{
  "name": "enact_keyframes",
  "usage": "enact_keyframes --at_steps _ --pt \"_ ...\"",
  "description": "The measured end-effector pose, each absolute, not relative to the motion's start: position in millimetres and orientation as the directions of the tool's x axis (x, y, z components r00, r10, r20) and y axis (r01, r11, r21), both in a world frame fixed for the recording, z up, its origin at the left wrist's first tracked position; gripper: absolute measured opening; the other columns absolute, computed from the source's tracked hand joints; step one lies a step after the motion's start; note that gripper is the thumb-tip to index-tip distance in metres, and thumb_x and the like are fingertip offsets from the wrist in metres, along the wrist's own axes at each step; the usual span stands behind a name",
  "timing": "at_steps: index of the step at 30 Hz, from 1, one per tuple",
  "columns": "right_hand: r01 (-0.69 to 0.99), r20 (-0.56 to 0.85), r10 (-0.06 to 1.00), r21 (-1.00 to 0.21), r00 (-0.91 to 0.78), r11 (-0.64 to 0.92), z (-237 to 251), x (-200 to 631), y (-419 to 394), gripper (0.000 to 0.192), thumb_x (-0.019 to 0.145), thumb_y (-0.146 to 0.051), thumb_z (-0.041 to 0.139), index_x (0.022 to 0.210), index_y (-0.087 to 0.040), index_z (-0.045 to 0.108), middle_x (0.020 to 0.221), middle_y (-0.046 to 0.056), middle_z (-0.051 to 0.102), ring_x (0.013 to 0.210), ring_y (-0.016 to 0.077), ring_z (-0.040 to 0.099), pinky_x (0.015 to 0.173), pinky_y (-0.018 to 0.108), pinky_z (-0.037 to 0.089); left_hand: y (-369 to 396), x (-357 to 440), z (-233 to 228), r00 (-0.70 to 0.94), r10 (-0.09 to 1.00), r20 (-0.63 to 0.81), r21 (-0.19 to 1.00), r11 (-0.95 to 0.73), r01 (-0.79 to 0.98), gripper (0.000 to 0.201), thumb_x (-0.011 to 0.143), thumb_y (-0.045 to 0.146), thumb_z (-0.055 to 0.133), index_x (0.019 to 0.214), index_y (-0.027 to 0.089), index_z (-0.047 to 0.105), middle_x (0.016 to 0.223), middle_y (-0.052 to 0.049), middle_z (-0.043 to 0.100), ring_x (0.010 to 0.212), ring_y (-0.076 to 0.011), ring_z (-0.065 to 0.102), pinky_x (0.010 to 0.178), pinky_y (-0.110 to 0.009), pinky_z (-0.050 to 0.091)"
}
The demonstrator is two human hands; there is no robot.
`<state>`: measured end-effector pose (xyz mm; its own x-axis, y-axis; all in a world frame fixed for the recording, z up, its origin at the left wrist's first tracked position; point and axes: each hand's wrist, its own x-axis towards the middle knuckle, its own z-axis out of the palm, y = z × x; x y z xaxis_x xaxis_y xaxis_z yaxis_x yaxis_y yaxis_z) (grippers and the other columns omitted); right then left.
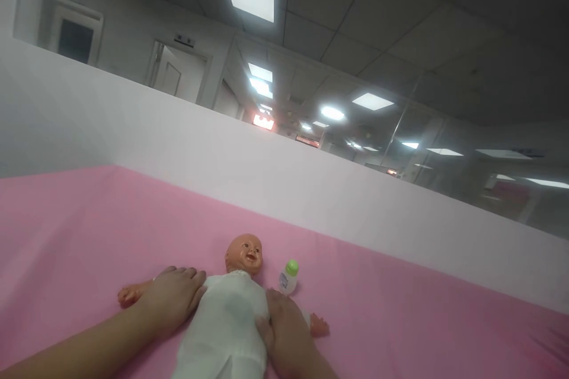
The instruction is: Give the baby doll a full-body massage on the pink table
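In the head camera's view, a person's left hand (175,296) and right hand (288,328) lie over the upper arms of a doll (229,317), face-up on a pink sheet (377,296); whether either grips, one cannot tell. The cloth-covered body looks soft and light, the glossy head stiff and slippery; the torso, below the arms, seems the surest hold.
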<state>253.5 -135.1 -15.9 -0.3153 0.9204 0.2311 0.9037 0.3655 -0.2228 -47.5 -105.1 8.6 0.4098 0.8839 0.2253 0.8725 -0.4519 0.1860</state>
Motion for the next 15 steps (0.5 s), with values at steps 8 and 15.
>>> enact_keyframes --at_steps 8,15 --pt "0.936 0.212 0.925 -0.091 -0.315 0.339 -21 274 -146 0.070 0.094 -0.055 0.053 0.151 -0.014 0.050 0.151 0.020 0.054 0.141 0.0427 0.047 0.120 0.063 0.029 -108 -72 4 0.281 0.935 0.216 0.149 -0.316 0.937 0.046 0.098 0.047 0.033 0.096 0.018 0.069 0.097 -0.019 0.070 0.088 -0.0399 0.067 0.080 -0.055 0.047" --pt "0.991 0.009 0.996 -0.100 -0.087 0.087 1 275 -153 0.079 0.093 -0.061 0.047 0.157 -0.014 0.038 0.165 0.016 0.034 0.153 0.0410 0.028 0.122 0.067 0.015 -86 -110 2 0.242 0.961 0.137 0.333 -0.274 0.902 0.040 0.083 0.053 0.055 0.108 0.027 0.073 0.108 -0.011 0.073 0.098 -0.0342 0.068 0.078 -0.042 0.049"
